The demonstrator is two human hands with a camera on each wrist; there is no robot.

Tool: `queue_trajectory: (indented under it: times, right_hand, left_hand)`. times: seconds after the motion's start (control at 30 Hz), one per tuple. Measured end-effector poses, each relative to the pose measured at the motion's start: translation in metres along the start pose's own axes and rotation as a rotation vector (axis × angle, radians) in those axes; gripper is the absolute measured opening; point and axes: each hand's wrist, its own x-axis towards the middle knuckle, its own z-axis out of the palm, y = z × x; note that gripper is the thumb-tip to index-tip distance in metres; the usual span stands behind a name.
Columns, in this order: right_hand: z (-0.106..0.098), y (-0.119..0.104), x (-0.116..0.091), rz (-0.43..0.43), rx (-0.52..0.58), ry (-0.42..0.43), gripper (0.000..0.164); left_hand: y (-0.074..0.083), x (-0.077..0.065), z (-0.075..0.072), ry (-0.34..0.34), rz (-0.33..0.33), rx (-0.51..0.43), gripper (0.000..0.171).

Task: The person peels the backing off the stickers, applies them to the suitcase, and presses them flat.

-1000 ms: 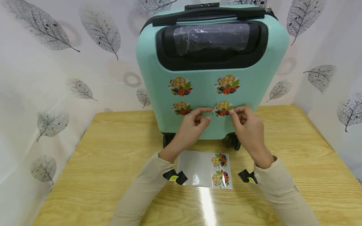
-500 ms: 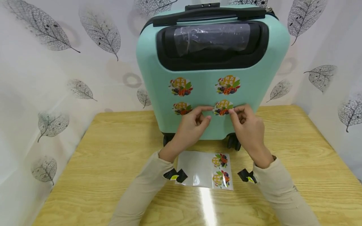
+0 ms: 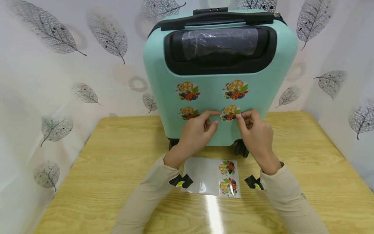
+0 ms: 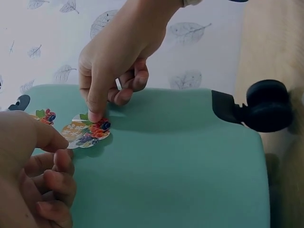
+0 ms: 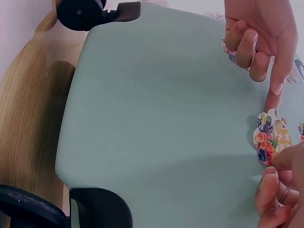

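Note:
A fruit-printed sticker [image 3: 229, 112] is at the lower right of a mint-green suitcase's [image 3: 210, 89] front. My right hand [image 3: 257, 137] pinches its right edge between thumb and forefinger. The left hand [image 3: 195, 130] touches the opposite edge with an outstretched forefinger, its thumb apart from the sticker and its other fingers bent. In the left wrist view, the sticker [image 4: 84, 133] casts a shadow along its lower edge on the shell. The right wrist view shows the same sticker [image 5: 266, 137] between both hands. Similar stickers lie flat above and to the left; my left fingers are near the lower-left one [image 3: 188, 112].
A sticker sheet [image 3: 201, 175] with two fruit stickers on its right side lies on the wooden table [image 3: 122, 169] before the suitcase. Black wheels [image 3: 241, 148] support the suitcase. Leaf-patterned walls [image 3: 117, 87] stand behind and at both sides.
The head view has shifted slightly, so the suitcase sits a little lower in the picture. Both hands stay at the same sticker, with hardly any movement.

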Motion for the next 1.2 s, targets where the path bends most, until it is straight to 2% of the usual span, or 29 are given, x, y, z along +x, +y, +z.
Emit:
queue_trajectory:
  times: [0.23, 0.53, 0.67, 0.97, 1.2]
  right_hand:
    - [-0.002, -0.002, -0.003, -0.005, -0.074, -0.002, 0.018]
    - [-0.004, -0.003, 0.000, -0.002, -0.132, 0.001, 0.025]
    - [-0.007, 0.001, 0.000, 0.015, -0.084, -0.037, 0.023]
    - [-0.017, -0.002, 0.004, 0.081, 0.169, -0.162, 0.014]
    - [-0.019, -0.010, 0.010, 0.054, 0.212, -0.245, 0.012]
  left_hand:
    - [0.004, -0.002, -0.002, -0.020, 0.004, 0.116, 0.028]
    - [0.003, -0.005, -0.006, 0.018, -0.038, 0.152, 0.026]
    - [0.004, -0.004, -0.006, 0.004, -0.029, 0.151, 0.026]
    - [0.009, 0.002, -0.006, -0.025, 0.011, 0.124, 0.026]
    - [0.015, 0.011, -0.003, -0.058, 0.035, 0.112, 0.025]
